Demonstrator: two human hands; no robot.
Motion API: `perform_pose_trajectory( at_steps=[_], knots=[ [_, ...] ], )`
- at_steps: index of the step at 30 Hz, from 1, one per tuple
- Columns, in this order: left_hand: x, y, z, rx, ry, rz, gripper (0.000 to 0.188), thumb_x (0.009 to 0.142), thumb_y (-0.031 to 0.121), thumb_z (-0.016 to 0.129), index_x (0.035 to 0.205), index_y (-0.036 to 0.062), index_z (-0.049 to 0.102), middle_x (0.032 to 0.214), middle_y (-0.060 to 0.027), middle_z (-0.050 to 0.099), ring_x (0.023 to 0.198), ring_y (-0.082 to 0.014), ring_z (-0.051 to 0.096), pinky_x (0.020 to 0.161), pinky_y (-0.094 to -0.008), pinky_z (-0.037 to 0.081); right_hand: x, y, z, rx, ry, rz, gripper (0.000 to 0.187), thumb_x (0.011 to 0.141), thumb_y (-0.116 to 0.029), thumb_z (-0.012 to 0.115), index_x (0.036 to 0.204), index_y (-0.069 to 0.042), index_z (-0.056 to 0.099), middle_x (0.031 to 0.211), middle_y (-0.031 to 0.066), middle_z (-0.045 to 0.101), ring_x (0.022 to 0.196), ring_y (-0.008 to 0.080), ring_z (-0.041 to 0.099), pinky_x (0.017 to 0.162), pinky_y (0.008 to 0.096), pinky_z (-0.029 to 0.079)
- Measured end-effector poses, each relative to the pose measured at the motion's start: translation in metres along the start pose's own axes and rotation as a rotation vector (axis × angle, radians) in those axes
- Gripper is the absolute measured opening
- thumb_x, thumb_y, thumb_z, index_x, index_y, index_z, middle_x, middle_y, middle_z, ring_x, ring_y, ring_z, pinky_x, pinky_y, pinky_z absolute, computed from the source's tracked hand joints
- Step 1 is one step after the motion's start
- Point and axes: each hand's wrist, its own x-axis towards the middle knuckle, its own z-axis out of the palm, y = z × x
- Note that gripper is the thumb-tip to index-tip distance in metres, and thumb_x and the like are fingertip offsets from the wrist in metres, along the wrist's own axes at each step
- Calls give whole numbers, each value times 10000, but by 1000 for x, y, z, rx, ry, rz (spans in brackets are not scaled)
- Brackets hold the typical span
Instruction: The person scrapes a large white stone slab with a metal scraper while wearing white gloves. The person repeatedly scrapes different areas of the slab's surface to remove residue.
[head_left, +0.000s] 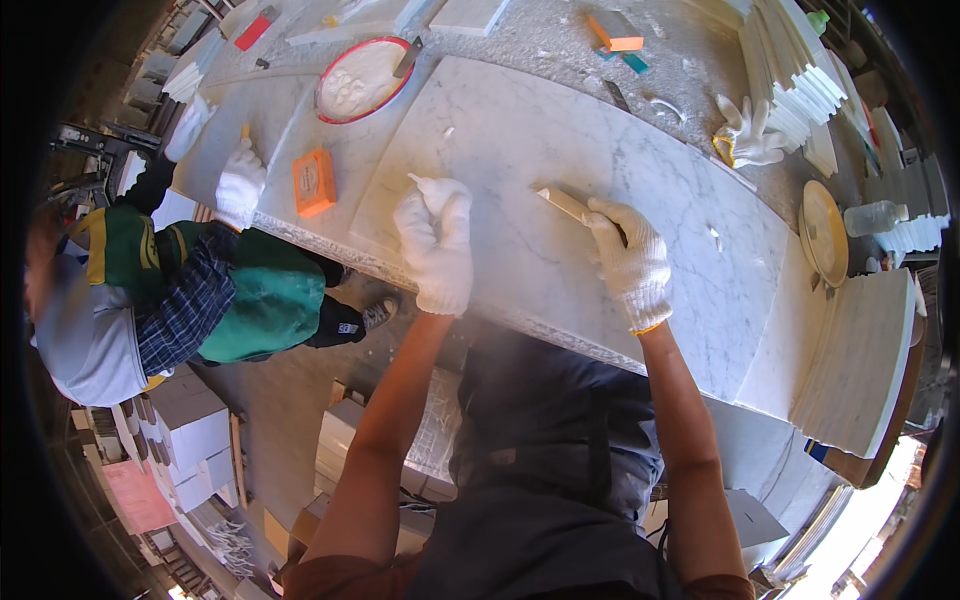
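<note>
My left hand point(436, 245), in a white knit glove, is closed just above a grey-veined white marble slab point(500, 130). A thin white tip pokes out at its fingers; I cannot tell whether it is loose glove cloth or a held piece. My right hand point(632, 260), gloved the same way, grips a putty knife point(563, 204). Its narrow blade points left over the slab, with white paste near the tip. A few white specks of paste lie on the slab.
A red-rimmed bowl of white paste point(358, 82) stands at the back left, an orange block point(314, 182) nearer. Loose gloves point(750, 135), a yellow bowl point(823, 232), a plastic bottle point(873, 217) and stacked slabs point(855, 355) are at right. A co-worker's gloved hand point(240, 185) rests at left.
</note>
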Motion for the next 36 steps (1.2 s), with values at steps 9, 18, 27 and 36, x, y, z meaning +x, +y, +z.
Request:
perform_pose_trajectory(
  at_steps=[9, 18, 27, 36],
  knots=[
    [1, -9, -12, 143, -61, -113, 389, 1014, 25, 761, 1371, 0, 607, 1177, -39, 685, 1087, -136, 623, 1019, -320, 517, -11, -15, 4, 27, 151, -26, 297, 1095, -135, 692, 1364, -16, 729, 1025, 79, 769, 730, 122, 690, 663, 307, 574],
    [-1, -4, -8, 75, -83, -70, 227, 1014, -40, 716, 1205, 46, 629, 1027, 22, 639, 964, -68, 571, 964, -263, 492, -35, -30, -20, 1312, -249, 762, 330, 1150, -298, 644, 1319, -15, 657, 1116, 38, 689, 1101, 172, 694, 885, 324, 590],
    [-2, 0, -9, 81, -145, -12, 243, 1060, 60, 707, 1283, 24, 617, 1165, -22, 681, 1083, -136, 613, 1039, -330, 503, -16, -28, -32, 948, -223, 681, 232, 1148, -246, 653, 1310, -87, 701, 1031, 43, 680, 877, 167, 661, 764, 322, 570],
    [-4, -1, -5, 61, -125, 39, 248, 1083, 129, 736, 1262, 32, 594, 1119, 3, 681, 1013, -97, 590, 983, -288, 494, -2, -32, -16, 142, -190, -33, 344, 1107, -234, 692, 1404, -67, 735, 1086, 99, 779, 953, 215, 734, 855, 380, 587]
  ],
)
